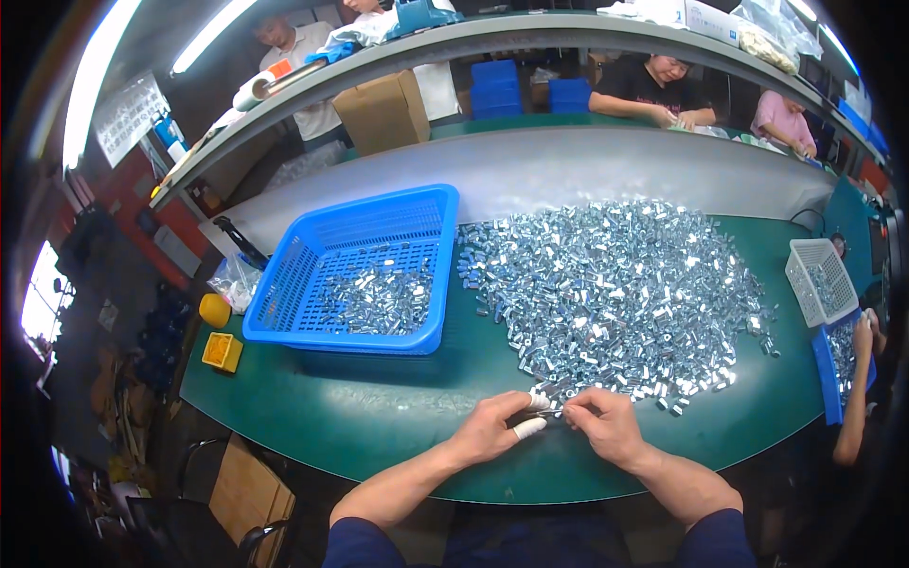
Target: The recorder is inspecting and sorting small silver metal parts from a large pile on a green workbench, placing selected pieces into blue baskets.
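Observation:
At the near edge of a big heap of small silvery metal parts (pixel 625 293), my two hands meet over the green table. My left hand (pixel 494 426) wears white covers on two fingertips and pinches a small metal part (pixel 546 413). Close against it on the right, my right hand (pixel 606 426) has its thumb and fingers pressed together. What sits in that pinch, if anything, is too small to make out. The heaped parts are short, shiny and bar-like.
A blue plastic basket (pixel 350 333) with similar parts stands left of the heap. Beside it are a yellow box (pixel 222 352) and a yellow round container (pixel 214 310). A white basket (pixel 822 282) and blue tray (pixel 833 379) are at right, by another person's arm (pixel 856 388). A shelf (pixel 530 30) spans overhead.

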Available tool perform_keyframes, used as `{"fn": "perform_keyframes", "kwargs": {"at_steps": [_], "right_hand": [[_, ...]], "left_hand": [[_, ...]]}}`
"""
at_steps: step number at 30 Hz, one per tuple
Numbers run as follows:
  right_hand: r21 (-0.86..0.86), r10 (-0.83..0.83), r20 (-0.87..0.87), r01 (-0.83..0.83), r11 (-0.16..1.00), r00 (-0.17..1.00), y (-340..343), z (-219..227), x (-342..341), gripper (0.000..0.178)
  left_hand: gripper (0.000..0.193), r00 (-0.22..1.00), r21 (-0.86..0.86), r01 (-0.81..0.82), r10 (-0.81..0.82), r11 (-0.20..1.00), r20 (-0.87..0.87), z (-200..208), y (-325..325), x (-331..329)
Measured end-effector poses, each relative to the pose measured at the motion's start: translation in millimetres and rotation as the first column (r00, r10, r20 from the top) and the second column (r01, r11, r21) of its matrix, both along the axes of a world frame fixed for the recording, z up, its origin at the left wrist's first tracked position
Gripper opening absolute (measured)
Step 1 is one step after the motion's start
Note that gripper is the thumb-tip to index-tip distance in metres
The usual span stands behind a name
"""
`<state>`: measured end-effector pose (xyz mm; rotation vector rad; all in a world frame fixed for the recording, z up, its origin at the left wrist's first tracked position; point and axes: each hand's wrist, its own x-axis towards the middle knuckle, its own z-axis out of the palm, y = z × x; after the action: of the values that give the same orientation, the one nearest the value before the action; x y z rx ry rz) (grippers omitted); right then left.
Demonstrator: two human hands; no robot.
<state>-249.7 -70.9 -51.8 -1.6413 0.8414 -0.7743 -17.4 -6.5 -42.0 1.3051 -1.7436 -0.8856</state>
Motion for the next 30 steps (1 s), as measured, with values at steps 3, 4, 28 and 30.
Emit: {"fn": "perform_keyframes", "kwargs": {"at_steps": [3,4,28,30], "right_hand": [[0.003,-0.014,0.023,0.014,1.000,1.000,1.7,-5.0,0.7,0.011],[-0.001,-0.031,0.057,0.031,1.000,0.998,3.4,-5.7,1.9,0.012],[0.003,0.025,-0.017,-0.025,1.000,1.000,0.7,5.4,2.9,0.014],[-0.023,0.019,-0.016,-0.019,1.000,1.000,1.9,5.5,1.6,0.013]], "left_hand": [[0.029,1.000,-0.014,-0.006,0.006,1.000,0.000,-1.8,-0.5,-1.6],[0.029,1.000,-0.020,-0.007,0.007,1.000,0.002,-2.0,-0.8,-1.0],[0.025,0.999,-0.048,-0.034,0.035,0.998,0.027,-10.5,-2.0,1.5],[0.025,0.998,-0.029,-0.019,0.020,0.999,0.051,-7.1,-1.2,0.9]]}}
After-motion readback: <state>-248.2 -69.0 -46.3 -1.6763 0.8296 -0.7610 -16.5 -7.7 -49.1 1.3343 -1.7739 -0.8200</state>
